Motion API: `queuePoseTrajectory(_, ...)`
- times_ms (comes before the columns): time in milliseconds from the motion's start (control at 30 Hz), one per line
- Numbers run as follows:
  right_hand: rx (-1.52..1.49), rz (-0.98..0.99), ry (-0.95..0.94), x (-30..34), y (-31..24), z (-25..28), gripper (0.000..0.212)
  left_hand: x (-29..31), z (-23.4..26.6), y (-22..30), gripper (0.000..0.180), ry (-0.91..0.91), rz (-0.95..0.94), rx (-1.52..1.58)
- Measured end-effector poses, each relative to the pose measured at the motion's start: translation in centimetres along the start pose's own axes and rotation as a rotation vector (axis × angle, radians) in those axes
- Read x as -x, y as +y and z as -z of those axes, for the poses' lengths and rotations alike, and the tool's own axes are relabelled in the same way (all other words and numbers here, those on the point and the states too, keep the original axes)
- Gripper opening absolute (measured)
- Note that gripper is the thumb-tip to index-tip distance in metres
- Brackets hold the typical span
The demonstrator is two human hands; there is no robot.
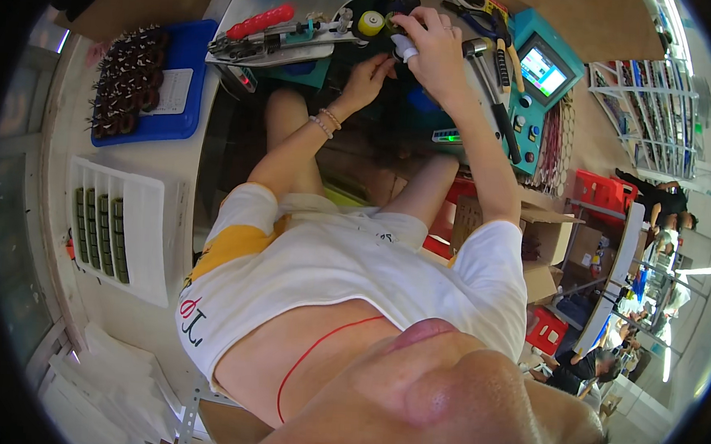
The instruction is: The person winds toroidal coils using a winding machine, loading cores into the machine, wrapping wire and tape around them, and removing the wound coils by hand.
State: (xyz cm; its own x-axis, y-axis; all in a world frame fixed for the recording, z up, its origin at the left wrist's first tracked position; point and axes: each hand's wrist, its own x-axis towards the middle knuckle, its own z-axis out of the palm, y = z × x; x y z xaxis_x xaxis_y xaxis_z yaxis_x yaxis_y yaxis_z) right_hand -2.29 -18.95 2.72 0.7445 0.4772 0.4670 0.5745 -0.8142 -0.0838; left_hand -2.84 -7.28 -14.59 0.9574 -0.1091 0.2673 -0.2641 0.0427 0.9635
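Observation:
My right hand (pixel 438 56) bends over the bench's dark work area with its fingers pinched together. White covers (pixel 403 46) wrap some of its fingertips. Just below and to the left, my left hand (pixel 364 81) has its thumb and fingers drawn together, almost meeting the right fingertips. Whatever lies between the two hands is too small and dark to make out. Beyond them sits a yellow roll (pixel 371 23). Left of the hands is a metal toggle clamp with a red handle (pixel 261 22).
A teal machine with a lit screen (pixel 545 71) stands at right, beside a hammer (pixel 505 127) and pliers (pixel 480 21). At left are a blue tray (pixel 197 61) of wire-wound rings and a white tray (pixel 152 239) of dark green parts. Cardboard boxes (pixel 539 280) stand lower right.

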Motion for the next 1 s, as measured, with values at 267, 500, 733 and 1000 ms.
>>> queuePoseTrajectory(267, -0.105, -0.138, 0.028, 1.9, 1.1, -1.1, 0.040, 7.6, -2.4, 7.2, 0.029, 0.155, 0.245, 0.128)
queuePoseTrajectory(500, 0.111, 0.257, 0.215, 3.2, 0.5, -0.2, 0.045, 7.0, -2.0, 14.3, 0.025, 0.093, 0.604, 0.655)
queuePoseTrajectory(733, 0.152, 0.662, -0.007, 3.7, 1.3, -0.1, 0.040, 6.6, -0.4, 13.9, 0.024, -0.105, 0.563, 0.794)
queuePoseTrajectory(1000, 0.214, 0.764, -0.144, 0.3, 2.1, 3.0, 0.024, 0.9, 7.5, 17.4, 0.033, 0.116, -0.551, -1.052)
